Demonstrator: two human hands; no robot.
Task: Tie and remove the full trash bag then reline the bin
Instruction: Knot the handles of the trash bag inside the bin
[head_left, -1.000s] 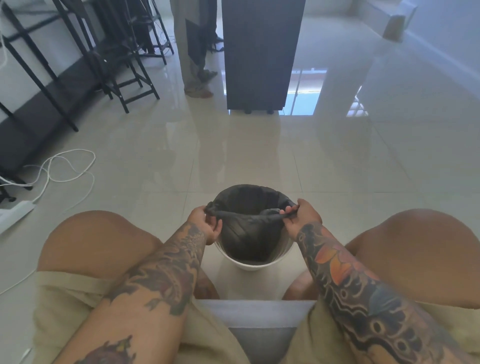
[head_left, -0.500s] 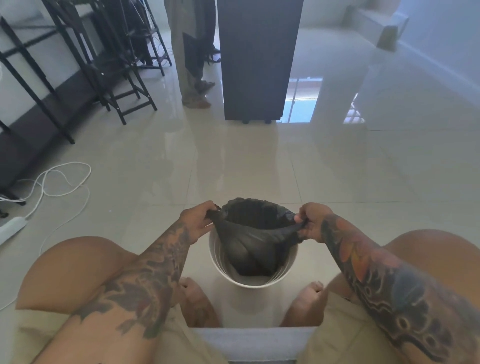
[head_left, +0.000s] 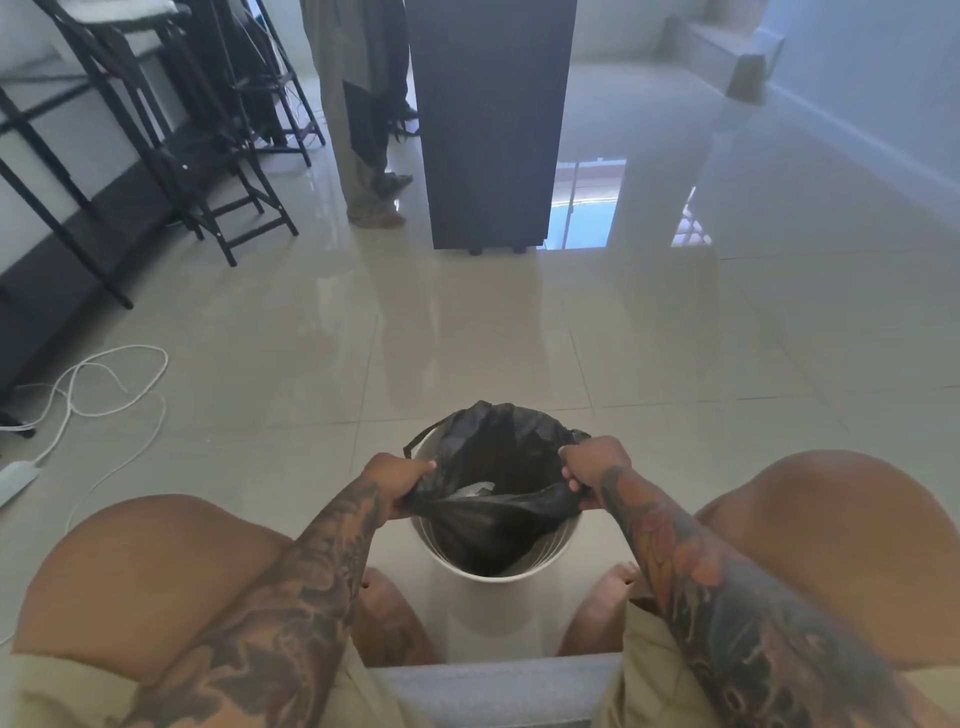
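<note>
A small white bin stands on the tiled floor between my bare feet. A black trash bag sits inside it, its top pulled free of most of the rim. My left hand grips the bag's near-left edge. My right hand grips the near-right edge. The near edge is stretched taut between both fists across the bin's mouth. The bag's far edge stands up loosely above the far rim. Something pale shows inside the bag.
I sit on a grey seat with knees spread either side of the bin. A dark cabinet and a standing person's legs are ahead. Black stools stand at the far left. White cables and a power strip lie at left.
Both hands kept their grip on the bag's edge. They pulled it off the rim and lifted slightly, and the far edge now stands up loose. The camera tilted.
</note>
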